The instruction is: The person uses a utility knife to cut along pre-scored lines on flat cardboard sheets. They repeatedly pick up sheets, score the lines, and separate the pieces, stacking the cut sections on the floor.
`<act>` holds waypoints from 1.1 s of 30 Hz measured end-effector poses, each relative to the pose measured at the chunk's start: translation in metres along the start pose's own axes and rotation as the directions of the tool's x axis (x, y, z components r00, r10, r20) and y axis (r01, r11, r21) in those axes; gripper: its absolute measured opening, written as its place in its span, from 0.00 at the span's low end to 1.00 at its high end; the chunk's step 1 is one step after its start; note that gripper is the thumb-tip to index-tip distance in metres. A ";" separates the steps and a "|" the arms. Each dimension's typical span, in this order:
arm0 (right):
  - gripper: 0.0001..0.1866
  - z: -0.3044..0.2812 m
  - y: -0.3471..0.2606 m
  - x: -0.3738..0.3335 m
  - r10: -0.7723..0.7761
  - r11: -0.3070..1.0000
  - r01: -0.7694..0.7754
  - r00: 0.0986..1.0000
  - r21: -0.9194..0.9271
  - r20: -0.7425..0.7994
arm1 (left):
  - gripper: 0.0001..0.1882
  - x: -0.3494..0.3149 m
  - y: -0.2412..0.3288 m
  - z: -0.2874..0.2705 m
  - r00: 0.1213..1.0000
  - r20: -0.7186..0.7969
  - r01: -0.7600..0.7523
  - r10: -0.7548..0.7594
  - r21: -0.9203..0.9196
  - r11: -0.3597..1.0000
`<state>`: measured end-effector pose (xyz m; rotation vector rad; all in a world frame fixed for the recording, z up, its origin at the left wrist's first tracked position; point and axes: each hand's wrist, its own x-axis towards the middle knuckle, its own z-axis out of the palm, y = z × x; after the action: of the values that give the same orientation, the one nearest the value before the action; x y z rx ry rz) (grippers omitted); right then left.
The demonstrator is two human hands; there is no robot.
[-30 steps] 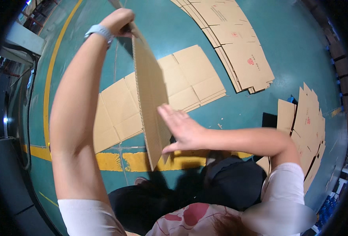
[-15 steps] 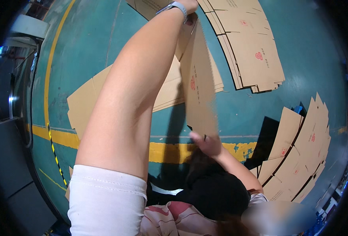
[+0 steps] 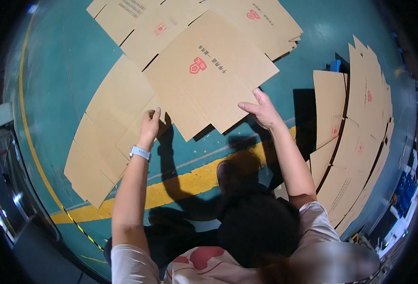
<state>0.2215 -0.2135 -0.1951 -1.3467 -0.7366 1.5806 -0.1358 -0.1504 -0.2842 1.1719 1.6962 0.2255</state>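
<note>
A large tan cardboard sheet (image 3: 209, 78), a flattened carton with a red emblem and slots along its edges, lies tilted in front of me. My right hand (image 3: 264, 110) grips its near right edge, thumb on top and fingers mostly underneath. My left hand (image 3: 149, 127), wearing a pale watch, is just beside the sheet's left edge, over plain cardboard. Its fingers are loosely bent, the thumb apart, with nothing visible between them. More printed flattened cartons (image 3: 159, 31) extend beyond the sheet, partly covered by it. Plain tan cardboard (image 3: 100, 137) spreads on the floor at left.
Another pile of flattened cartons (image 3: 360, 137) lies to the right, with a small blue object (image 3: 335, 66) at its far end. A yellow stripe (image 3: 185, 183) crosses the green floor (image 3: 52, 104). Dark equipment (image 3: 5, 180) stands at the left rim.
The cardboard sheet has swung from steeply upright to a flatter position, its printed face showing. My left arm has drawn back from the far side; my right hand appears farther forward.
</note>
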 end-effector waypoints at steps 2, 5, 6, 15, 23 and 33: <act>0.30 0.004 0.000 0.000 0.035 0.998 -0.033 0.999 0.052 -0.021 | 0.24 -0.019 0.025 0.009 0.998 0.042 0.061 -0.051 -0.317 0.947; 0.29 0.009 0.001 -0.003 0.060 0.994 -0.057 0.998 0.095 -0.030 | 0.16 -0.027 0.044 0.017 0.991 0.120 0.127 -0.065 -0.643 0.755; 0.29 0.011 0.002 -0.004 0.065 0.992 -0.061 0.997 0.106 -0.030 | 0.15 -0.026 0.045 0.020 0.990 0.118 0.136 -0.076 -0.675 0.726; 0.27 0.020 -0.020 -0.022 0.000 0.987 -0.005 1.000 -0.158 -0.032 | 0.06 -0.003 0.031 0.048 0.985 0.160 0.164 -0.059 -0.796 0.583; 0.23 -0.015 -0.032 0.006 -0.158 0.942 0.243 0.930 0.233 -0.332 | 0.17 0.006 0.125 0.066 0.987 0.089 0.010 0.131 -0.859 0.512; 0.17 -0.248 -0.010 0.165 -0.058 0.982 0.153 0.798 0.108 -0.599 | 0.13 -0.008 0.127 0.094 0.870 0.254 -0.306 0.422 -0.392 0.868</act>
<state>0.4647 -0.0878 -0.3130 -1.5422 -0.2846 1.0018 0.0153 -0.1265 -0.2432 1.1856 1.0720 0.5092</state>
